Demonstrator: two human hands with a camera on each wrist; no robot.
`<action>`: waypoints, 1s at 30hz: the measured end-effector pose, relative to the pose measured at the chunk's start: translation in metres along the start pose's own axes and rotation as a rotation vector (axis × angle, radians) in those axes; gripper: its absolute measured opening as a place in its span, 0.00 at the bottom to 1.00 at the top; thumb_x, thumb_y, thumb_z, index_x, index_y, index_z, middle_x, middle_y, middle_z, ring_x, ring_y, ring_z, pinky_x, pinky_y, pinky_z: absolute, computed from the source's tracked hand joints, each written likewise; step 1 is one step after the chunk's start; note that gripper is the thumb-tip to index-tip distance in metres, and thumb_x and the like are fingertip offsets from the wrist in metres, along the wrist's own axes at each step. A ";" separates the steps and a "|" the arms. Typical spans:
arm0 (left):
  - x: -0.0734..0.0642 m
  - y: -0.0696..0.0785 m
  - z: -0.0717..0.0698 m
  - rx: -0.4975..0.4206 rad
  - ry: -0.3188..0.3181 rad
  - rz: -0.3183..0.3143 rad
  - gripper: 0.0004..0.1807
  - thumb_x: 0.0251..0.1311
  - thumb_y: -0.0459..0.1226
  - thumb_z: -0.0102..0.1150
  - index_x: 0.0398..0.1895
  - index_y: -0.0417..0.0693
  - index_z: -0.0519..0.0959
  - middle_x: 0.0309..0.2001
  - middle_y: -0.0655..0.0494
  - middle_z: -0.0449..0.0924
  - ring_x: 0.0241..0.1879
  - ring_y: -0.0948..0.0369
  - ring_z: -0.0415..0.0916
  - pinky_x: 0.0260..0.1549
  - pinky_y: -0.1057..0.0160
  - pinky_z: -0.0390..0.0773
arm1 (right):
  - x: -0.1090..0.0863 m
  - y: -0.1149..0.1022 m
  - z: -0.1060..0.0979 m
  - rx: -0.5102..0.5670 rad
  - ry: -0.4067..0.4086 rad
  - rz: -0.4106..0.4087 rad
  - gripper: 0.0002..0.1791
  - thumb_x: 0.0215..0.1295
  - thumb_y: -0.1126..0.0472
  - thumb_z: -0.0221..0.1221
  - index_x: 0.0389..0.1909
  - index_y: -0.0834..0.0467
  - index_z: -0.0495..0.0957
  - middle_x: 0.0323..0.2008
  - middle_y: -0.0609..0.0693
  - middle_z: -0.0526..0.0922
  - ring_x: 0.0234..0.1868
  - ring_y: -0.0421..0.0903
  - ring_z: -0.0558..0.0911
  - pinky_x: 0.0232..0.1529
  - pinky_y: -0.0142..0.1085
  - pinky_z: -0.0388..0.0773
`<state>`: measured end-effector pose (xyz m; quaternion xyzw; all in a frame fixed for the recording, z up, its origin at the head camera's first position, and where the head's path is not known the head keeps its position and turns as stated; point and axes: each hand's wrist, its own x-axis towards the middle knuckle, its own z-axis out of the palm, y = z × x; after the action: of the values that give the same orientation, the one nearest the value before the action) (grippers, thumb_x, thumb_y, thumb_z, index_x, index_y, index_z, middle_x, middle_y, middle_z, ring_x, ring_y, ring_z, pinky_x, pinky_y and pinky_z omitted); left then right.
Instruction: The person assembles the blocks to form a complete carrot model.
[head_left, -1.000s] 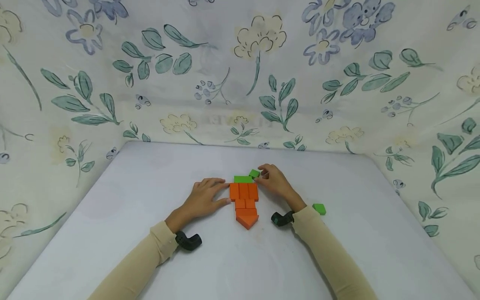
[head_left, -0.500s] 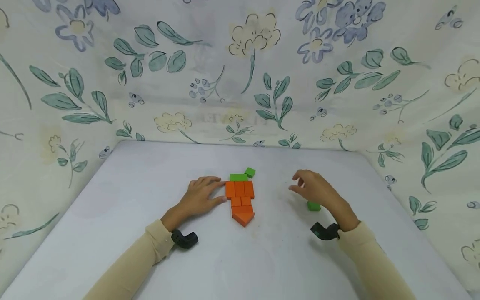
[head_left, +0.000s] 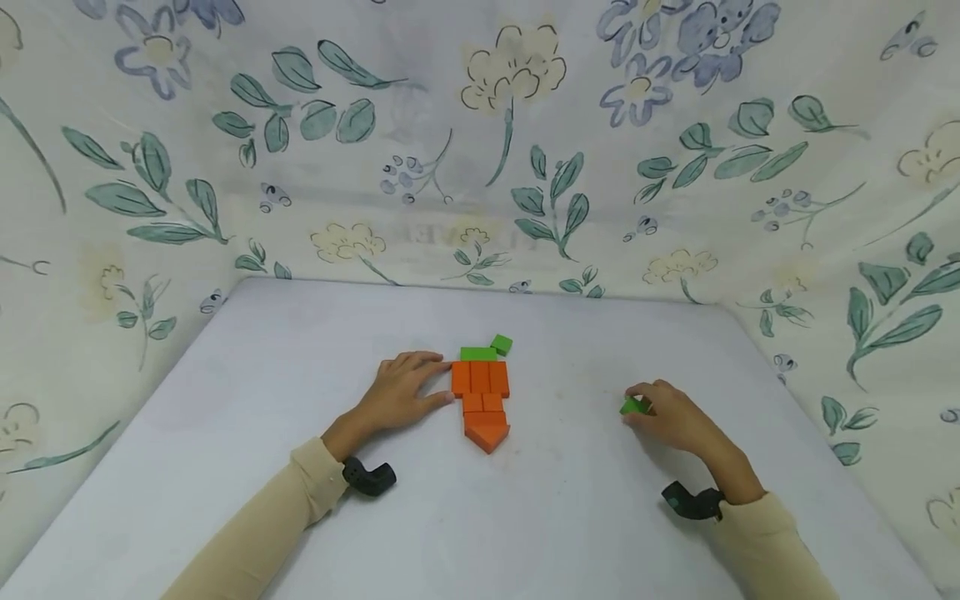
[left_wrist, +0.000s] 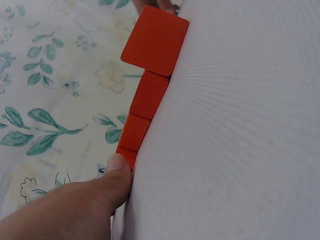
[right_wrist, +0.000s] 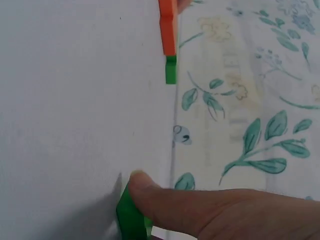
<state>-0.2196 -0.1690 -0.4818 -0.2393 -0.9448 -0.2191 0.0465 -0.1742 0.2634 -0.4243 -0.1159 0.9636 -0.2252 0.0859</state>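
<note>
Near the right side of the table, my right hand [head_left: 671, 417] pinches a small green block [head_left: 633, 406] between thumb and fingers. The right wrist view shows its thumb pressed on that green block [right_wrist: 131, 217]. My left hand [head_left: 397, 392] rests beside a flat figure of orange blocks [head_left: 480, 379], its thumb and a fingertip touching the left edge. A pointed orange block [head_left: 487, 436] forms the near end. Beyond the orange blocks lies a green rectangular block [head_left: 477, 354], with a tilted small green block [head_left: 502, 343] at its right corner.
The blocks lie on a white table [head_left: 480, 533]. A floral cloth [head_left: 420, 167] hangs behind the table and along both sides. Each wrist carries a black camera mount, one on the left [head_left: 369, 477] and one on the right [head_left: 692, 502].
My right hand has left the tilted green block, moved right and nearer to me, and taken hold of the separate green block. The left hand stays at the orange blocks.
</note>
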 end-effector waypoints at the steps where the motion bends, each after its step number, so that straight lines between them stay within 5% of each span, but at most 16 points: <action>1: 0.000 0.000 0.000 0.003 -0.002 -0.001 0.33 0.65 0.59 0.58 0.70 0.57 0.72 0.70 0.53 0.69 0.70 0.48 0.62 0.59 0.42 0.63 | 0.000 0.003 -0.001 0.023 -0.007 0.007 0.28 0.66 0.57 0.65 0.60 0.70 0.73 0.45 0.63 0.79 0.44 0.54 0.81 0.40 0.44 0.80; 8: 0.001 -0.001 0.001 0.001 0.003 -0.005 0.33 0.65 0.58 0.58 0.70 0.57 0.72 0.71 0.53 0.68 0.70 0.49 0.62 0.59 0.44 0.62 | -0.002 0.018 -0.003 0.117 0.014 0.029 0.22 0.65 0.56 0.66 0.54 0.66 0.77 0.48 0.59 0.83 0.48 0.54 0.82 0.45 0.45 0.81; 15: 0.002 0.000 -0.002 0.016 0.011 0.010 0.33 0.65 0.59 0.58 0.70 0.56 0.72 0.70 0.53 0.68 0.70 0.49 0.63 0.59 0.44 0.63 | 0.002 0.030 0.002 0.170 0.080 -0.036 0.23 0.67 0.55 0.64 0.59 0.60 0.77 0.50 0.57 0.81 0.47 0.50 0.80 0.42 0.38 0.77; 30: -0.005 0.000 0.001 0.017 0.012 0.014 0.33 0.65 0.59 0.57 0.69 0.57 0.73 0.70 0.53 0.69 0.70 0.49 0.64 0.59 0.44 0.64 | 0.006 0.033 0.017 0.154 0.245 -0.143 0.18 0.65 0.58 0.66 0.52 0.62 0.78 0.45 0.55 0.84 0.43 0.45 0.82 0.39 0.31 0.79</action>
<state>-0.2154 -0.1704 -0.4832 -0.2442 -0.9446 -0.2121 0.0556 -0.1819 0.2835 -0.4554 -0.1487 0.9360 -0.3165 -0.0401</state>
